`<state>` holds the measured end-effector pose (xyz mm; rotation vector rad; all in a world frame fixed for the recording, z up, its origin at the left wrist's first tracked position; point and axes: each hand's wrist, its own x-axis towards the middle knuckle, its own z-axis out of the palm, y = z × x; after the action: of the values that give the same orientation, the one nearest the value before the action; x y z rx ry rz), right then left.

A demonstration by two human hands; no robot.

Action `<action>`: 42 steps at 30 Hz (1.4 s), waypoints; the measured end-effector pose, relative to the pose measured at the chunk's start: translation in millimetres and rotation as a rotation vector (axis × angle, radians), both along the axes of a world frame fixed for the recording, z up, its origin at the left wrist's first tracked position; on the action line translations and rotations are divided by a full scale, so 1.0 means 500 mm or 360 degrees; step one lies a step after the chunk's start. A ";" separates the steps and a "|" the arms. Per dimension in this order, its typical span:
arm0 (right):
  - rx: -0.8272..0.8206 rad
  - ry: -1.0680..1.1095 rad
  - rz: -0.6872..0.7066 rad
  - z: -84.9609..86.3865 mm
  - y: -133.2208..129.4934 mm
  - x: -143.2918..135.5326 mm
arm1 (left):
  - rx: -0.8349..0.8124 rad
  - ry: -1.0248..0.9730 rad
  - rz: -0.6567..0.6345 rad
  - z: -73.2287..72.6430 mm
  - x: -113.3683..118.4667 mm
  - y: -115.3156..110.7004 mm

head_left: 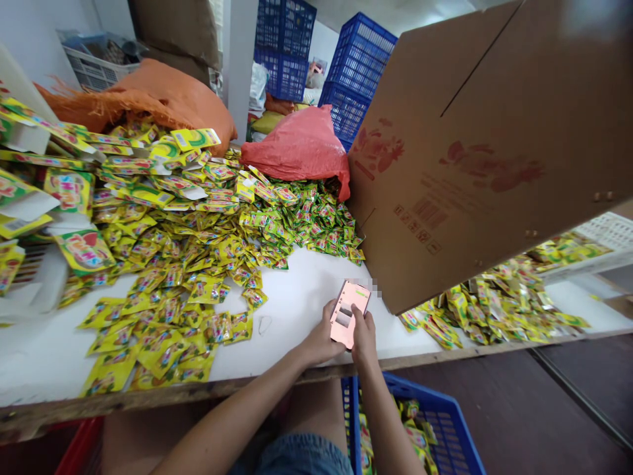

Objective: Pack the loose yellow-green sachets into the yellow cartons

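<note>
Both hands hold a smartphone (346, 305) with a lit pinkish screen, just above the white tabletop (287, 310). Around the phone's left edge and lower part, my left hand (320, 338) is closed. On its right side, my right hand (364, 335) grips the phone, its thumb over the screen. To the left of my hands, many small yellow-green packets (158, 343) lie scattered and heaped on the table. Flat yellow boxes (85, 249) rest on the pile farther left. Parts of the fingers behind the phone are hidden.
A large cardboard box (475, 145) stands tilted on the right, with more packets (484, 307) beside it. Orange (173, 99) and red (301, 145) sacks lie behind the pile. Below the table edge sits a blue crate (445, 422) holding packets. Blue crates (363, 59) are stacked behind.
</note>
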<state>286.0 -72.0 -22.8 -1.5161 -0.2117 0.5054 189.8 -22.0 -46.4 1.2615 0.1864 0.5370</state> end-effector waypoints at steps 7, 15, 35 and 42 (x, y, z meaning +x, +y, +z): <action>-0.0004 -0.0001 -0.0009 0.006 0.001 -0.002 | 0.0072 -0.0001 -0.0002 0.000 -0.001 0.001; -0.0015 -0.0009 -0.0018 0.005 0.001 -0.002 | 0.0057 -0.0045 -0.0016 0.000 0.001 0.001; -0.0063 -0.0058 -0.0002 -0.010 0.000 0.009 | 0.0083 -0.0041 0.0000 -0.004 0.003 0.001; -0.0129 -0.0116 -0.0009 -0.022 0.000 0.017 | 0.0017 0.0035 -0.0009 -0.010 0.002 0.001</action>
<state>294.4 -72.2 -33.8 -1.6152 -0.2459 0.4596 190.8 -21.6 -51.7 1.2785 0.1983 0.5202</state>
